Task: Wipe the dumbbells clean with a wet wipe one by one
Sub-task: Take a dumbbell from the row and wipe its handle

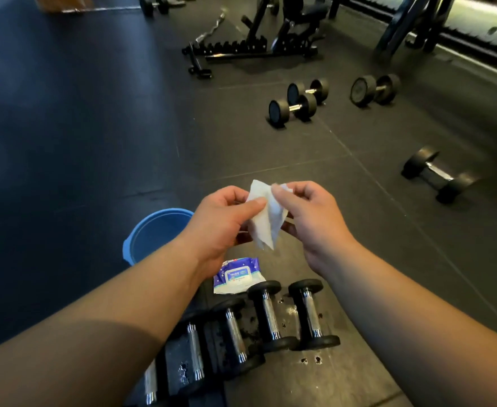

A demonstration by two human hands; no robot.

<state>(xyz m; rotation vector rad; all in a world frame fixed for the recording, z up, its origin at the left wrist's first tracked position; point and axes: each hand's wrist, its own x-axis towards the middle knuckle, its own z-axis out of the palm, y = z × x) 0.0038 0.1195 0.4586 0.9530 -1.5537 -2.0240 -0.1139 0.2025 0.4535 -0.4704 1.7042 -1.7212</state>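
**A:** so how much room is there to work in?

**B:** plenty on the left. The dark rubber floor point(79, 127) is one big open stretch from the near edge up to the far wall. The right side is busier: a weight bench point(273, 36) at the back with a curl bar point(209, 32) lying beside it, a rack frame point(411, 22) along the bright window edge, then loose dumbbells scattered on the floor, two close together point(298, 101), one more further right point(375, 89), and one on its own near the right edge point(438, 174).

**A:** any containers?

**B:** a blue bucket point(153, 233) sits just behind the left forearm. Can't tell what's in it, the inside just looks blue. Next to it is a wipes pack point(237, 274) lying flat, lid closed, touching the end of one dumbbell.

**A:** and the ones being cleaned?

**B:** a row of small dumbbells point(264, 315) with chrome handles, side by side right below the arms, on a patch of floor with dark spots.

**A:** hands?

**B:** both raised above that row. The left hand point(220, 221) pinches the wet wipe point(266, 218) between thumb and fingers, and the right hand point(309, 212) pinches its top edge. The wipe hangs crumpled between them, not touching any dumbbell.
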